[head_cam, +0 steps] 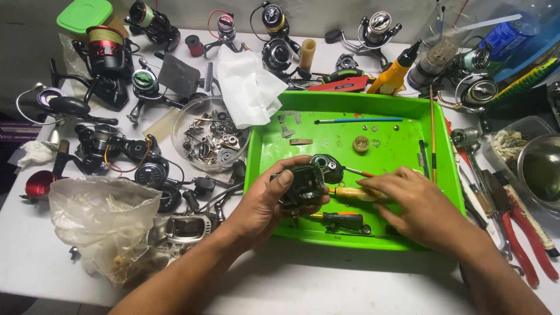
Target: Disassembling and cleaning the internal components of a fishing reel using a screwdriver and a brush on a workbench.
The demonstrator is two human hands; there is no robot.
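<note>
A dark reel body [303, 185] is grasped in the left hand [265, 204] above the near-left part of the green tray [350, 111], thumb laid across its top. A yellow-handled screwdriver [350, 192] is pinched by the fingers of the right hand [414, 201], its tip directed at the reel body. A green-handled screwdriver [344, 220] lies by the tray's near edge. A clear bowl of small parts [211, 140] stands just beside the tray's left edge; red pliers [522, 239] lie near the table's right edge.
</note>
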